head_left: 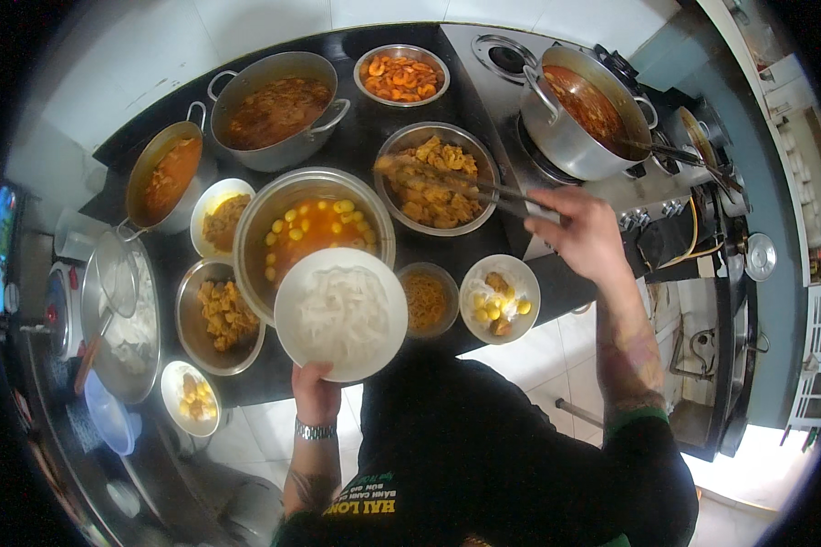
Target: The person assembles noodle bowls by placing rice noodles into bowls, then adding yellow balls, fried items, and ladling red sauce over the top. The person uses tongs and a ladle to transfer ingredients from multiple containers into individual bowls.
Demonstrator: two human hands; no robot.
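My left hand (315, 392) grips the near rim of a white bowl (341, 314) filled with white noodles, holding it over the counter's front edge. My right hand (582, 233) holds metal tongs (456, 182) that stretch left over a steel bowl of yellow-brown pieces (440, 178); the tips clasp a piece of food above that bowl. Just behind the noodle bowl stands a large steel bowl of orange broth with small yellow eggs (310, 228).
The dark counter (360, 137) carries a big pot of stew (278, 109), a pan of orange sauce (162, 175), a bowl of shrimp (401, 76), and several small bowls. A pot of red broth (579, 109) sits on the stove at right. A strainer pot (123, 314) stands at left.
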